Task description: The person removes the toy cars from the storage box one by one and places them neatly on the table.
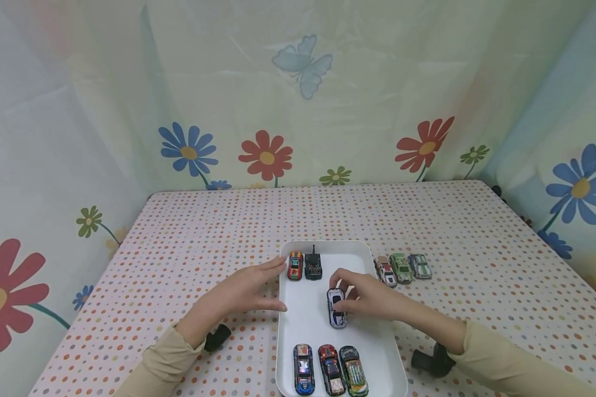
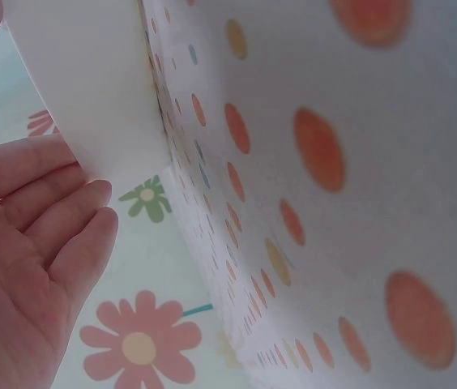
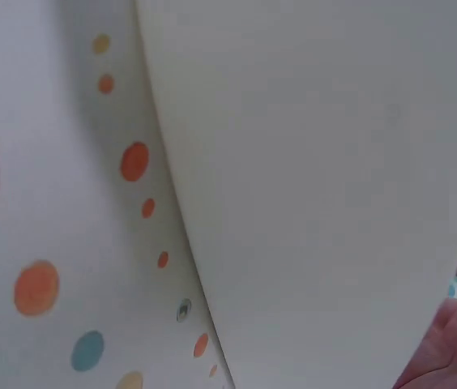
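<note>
My right hand pinches the white toy car in the white tray. My left hand, fingers straight and together, rests against the tray's left rim.

A plain white rectangular plastic tray is set on a white tablecloth printed all over with small orange, red, yellow and teal dots. Inside the tray, a white toy car with dark blue markings is seen, together with an orange and red striped toy car, a black toy vehicle, a blue toy car, a red and black toy car and a green and orange toy car. Beside the tray, a white and red toy car and two green toy cars are lined up. The pale green backdrop cloth is patterned with red, blue and green flowers and a pale blue butterfly. Beige sleeves are worn.
</note>
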Motion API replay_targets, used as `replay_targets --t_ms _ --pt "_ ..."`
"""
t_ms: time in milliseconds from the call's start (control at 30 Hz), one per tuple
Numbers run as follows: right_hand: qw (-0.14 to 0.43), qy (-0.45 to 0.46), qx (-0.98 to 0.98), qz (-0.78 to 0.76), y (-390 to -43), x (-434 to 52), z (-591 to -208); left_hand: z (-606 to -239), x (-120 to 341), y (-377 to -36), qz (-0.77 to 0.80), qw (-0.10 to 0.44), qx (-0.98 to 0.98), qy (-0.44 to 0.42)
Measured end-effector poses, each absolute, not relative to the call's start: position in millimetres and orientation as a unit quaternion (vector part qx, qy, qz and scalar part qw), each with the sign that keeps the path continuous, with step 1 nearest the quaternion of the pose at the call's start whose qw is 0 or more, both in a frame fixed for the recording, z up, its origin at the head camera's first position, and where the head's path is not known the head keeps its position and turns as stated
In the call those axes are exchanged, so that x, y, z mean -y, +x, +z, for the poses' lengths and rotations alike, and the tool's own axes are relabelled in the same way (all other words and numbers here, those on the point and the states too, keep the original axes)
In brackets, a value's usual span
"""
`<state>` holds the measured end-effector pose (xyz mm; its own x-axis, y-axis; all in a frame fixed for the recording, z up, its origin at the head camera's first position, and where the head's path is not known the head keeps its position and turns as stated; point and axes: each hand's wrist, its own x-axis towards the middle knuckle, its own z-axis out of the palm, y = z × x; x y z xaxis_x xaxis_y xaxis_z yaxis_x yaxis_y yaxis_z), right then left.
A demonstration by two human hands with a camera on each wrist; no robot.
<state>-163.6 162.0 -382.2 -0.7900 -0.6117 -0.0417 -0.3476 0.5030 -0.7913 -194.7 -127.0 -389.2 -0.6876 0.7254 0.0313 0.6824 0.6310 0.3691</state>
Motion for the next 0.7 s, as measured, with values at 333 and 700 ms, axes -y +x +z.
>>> replay_targets --t_ms 333,700 --pt "0.181 -0.258 -0.811 -0.493 -170 -171 -380 -391 128 -195 0.182 0.055 -0.898 0.398" --pt "0.123 -0.167 -0.837 -0.506 -185 -214 -349 -392 129 -196 0.187 0.052 -0.894 0.403"
